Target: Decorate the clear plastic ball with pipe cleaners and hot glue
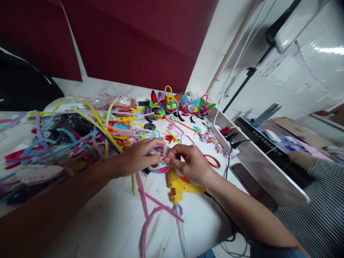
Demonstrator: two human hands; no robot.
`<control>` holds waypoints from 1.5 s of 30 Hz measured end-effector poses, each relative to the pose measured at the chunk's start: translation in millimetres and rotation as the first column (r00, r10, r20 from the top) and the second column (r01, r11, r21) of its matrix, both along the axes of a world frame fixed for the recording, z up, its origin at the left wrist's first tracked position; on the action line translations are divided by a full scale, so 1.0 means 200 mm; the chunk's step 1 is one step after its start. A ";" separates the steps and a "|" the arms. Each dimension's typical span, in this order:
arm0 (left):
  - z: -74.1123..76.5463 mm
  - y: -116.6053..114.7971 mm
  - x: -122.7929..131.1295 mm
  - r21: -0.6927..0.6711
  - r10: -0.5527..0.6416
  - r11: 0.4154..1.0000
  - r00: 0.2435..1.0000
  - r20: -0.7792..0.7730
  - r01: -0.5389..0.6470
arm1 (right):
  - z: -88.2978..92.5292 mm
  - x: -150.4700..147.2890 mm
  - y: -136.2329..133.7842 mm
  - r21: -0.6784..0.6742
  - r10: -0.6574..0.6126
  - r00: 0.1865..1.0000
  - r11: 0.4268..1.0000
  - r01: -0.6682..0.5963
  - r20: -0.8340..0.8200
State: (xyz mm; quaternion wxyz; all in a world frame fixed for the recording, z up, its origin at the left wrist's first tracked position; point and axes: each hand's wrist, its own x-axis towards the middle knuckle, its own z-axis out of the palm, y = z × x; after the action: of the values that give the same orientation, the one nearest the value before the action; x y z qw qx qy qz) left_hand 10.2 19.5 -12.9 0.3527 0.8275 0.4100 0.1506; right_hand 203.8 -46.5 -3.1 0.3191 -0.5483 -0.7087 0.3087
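A round ornament [159,167] covered in coiled, coloured pipe cleaners sits on the white table between my hands. My left hand [137,156] is curled over its left side, steadying it. At its upper right, my right hand [189,163] has thumb and forefinger pinched by a short pink pipe cleaner [164,152] that crosses the ornament's face; the exact grip is partly hidden by the fingertips. Just below my right hand lies a yellow hot glue gun [178,188], a clear glue stick [181,233] trailing from it. Long pink pipe cleaners [152,211] lie nearby.
Finished cat-faced ornaments [172,102] stand at the back. Tangled pipe cleaners [88,139] cover the left side. To the right are an orange ring [213,161], a power strip [224,138], black cables and a phone [252,186]. Another person's striped clothing [317,204] shows at far right.
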 end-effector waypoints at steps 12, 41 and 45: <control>0.01 0.00 0.00 -0.049 -0.002 0.999 1.000 0.011 0.003 | -0.03 0.01 -0.01 0.002 0.001 1.000 1.000 -0.001 -0.026; -0.03 0.00 -0.01 0.041 0.008 0.999 0.999 0.054 -0.010 | 0.00 0.06 -0.08 0.297 -0.087 0.987 0.954 0.043 0.134; -0.04 -0.01 -0.02 0.010 0.040 0.999 0.995 0.091 -0.041 | -0.02 0.08 -0.09 0.270 -0.089 0.980 0.962 0.038 0.179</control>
State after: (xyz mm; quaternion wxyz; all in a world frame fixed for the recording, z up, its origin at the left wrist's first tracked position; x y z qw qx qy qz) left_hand 6.7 17.7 -20.2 0.3630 0.8133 0.4094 0.1978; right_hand 219.8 -64.8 -7.6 0.3305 -0.5499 -0.7529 0.1469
